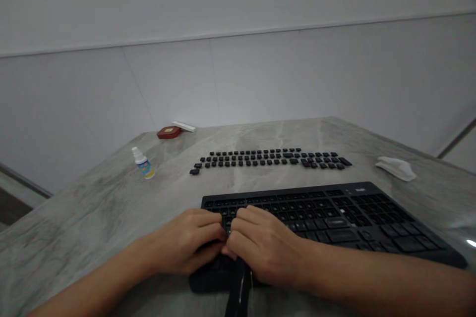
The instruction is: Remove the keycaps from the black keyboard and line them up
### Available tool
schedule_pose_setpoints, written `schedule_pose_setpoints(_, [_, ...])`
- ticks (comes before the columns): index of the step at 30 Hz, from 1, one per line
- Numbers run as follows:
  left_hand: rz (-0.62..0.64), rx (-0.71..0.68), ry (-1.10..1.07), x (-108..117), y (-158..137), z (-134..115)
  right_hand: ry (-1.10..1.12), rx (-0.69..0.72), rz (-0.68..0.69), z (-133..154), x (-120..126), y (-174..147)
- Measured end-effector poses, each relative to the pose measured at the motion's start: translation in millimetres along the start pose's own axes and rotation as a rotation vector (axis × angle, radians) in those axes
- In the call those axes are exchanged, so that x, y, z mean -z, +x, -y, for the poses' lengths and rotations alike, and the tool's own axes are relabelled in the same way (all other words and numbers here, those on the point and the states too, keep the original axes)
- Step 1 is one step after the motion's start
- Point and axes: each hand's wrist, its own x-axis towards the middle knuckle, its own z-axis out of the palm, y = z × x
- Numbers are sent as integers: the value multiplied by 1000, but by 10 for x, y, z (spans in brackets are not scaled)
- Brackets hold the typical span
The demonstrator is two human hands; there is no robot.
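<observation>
A black keyboard (336, 223) lies on the table, its upper rows and part of the number pad stripped of keycaps. Over its left end, my left hand (195, 240) has curled fingers pressed together near the lower-left keys; whatever they pinch is hidden. My right hand (266, 245) meets it there, wrapped round a black tool handle (240, 287) that points down toward me. The tool's working end is hidden under the fingers. Behind the keyboard, loose black keycaps (247, 163) are laid out in rows, with a further group at the right.
A small white spray bottle (143, 163) with a blue and yellow label stands at the left. A dark red case (169, 132) and a white strip (184, 126) lie by the wall. A folded white cloth (397, 168) rests on the marbled table (104, 218) at the right.
</observation>
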Motion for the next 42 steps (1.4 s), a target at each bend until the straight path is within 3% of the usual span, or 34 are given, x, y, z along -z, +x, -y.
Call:
schedule_pose_setpoints(9, [-38, -4, 14, 137, -52, 44, 271, -116, 2, 0, 152, 16])
schedule_pose_setpoints(18, [-6, -20, -4, 93, -75, 161, 374, -233, 67, -32, 142, 3])
schedule_pose_setpoints(30, [17, -43, -24, 88, -106, 177, 316, -163, 99, -40, 85, -49])
schedule_pose_setpoints(35, [-33, -73, -2, 118, -84, 144, 255, -139, 73, -48, 81, -64])
schedule_pose_setpoints(42, [-102, -108, 18, 114, -80, 137, 199, -147, 162, -37, 99, -72])
